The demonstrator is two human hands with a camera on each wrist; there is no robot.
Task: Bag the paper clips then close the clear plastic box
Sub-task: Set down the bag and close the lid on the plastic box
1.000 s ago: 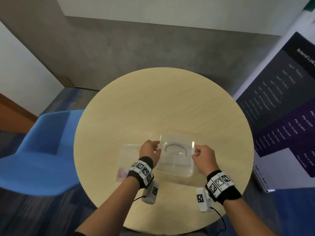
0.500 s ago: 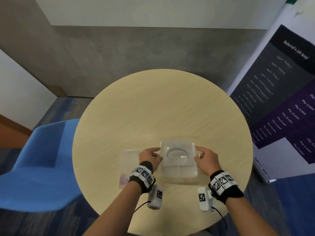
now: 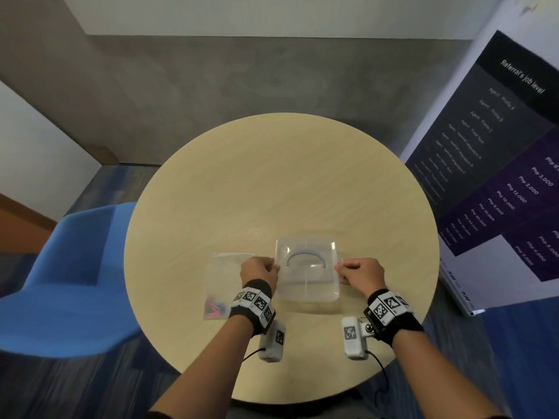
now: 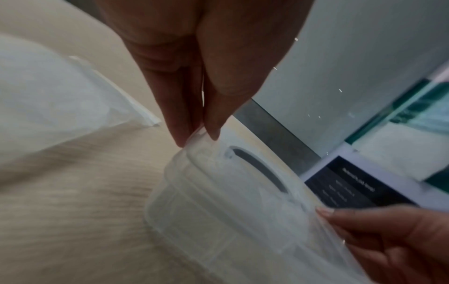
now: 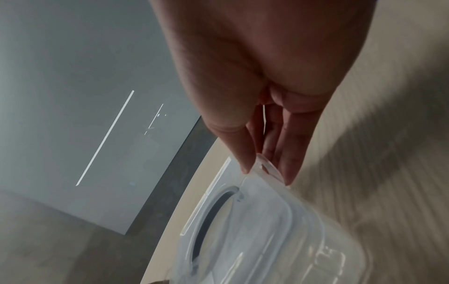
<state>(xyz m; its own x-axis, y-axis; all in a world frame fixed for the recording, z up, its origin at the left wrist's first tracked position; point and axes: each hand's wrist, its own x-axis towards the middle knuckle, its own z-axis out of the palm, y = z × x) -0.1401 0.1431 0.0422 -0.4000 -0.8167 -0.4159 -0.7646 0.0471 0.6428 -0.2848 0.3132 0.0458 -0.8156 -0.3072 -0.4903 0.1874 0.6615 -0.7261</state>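
A clear plastic box (image 3: 307, 278) stands on the round table (image 3: 272, 182), its lid (image 4: 243, 184) with a grey curved handle (image 3: 306, 257) lying on top. My left hand (image 3: 260, 272) pinches the lid's left side flap (image 4: 198, 134). On the other side my right hand (image 3: 360, 275) pinches the right side flap (image 5: 267, 167). Left of the box lies a clear zip bag (image 3: 225, 282) with pink and blue paper clips (image 3: 216, 308) in its near corner.
A blue chair (image 3: 60, 282) stands at the table's left. A dark printed banner (image 3: 499, 176) leans at the right. The far half of the table shows bare wood. Grey wall and blue carpet lie beyond.
The lid has come down flat onto the box. Both hands have shifted from its upper corners to the side flaps, and their fingers have curled in.
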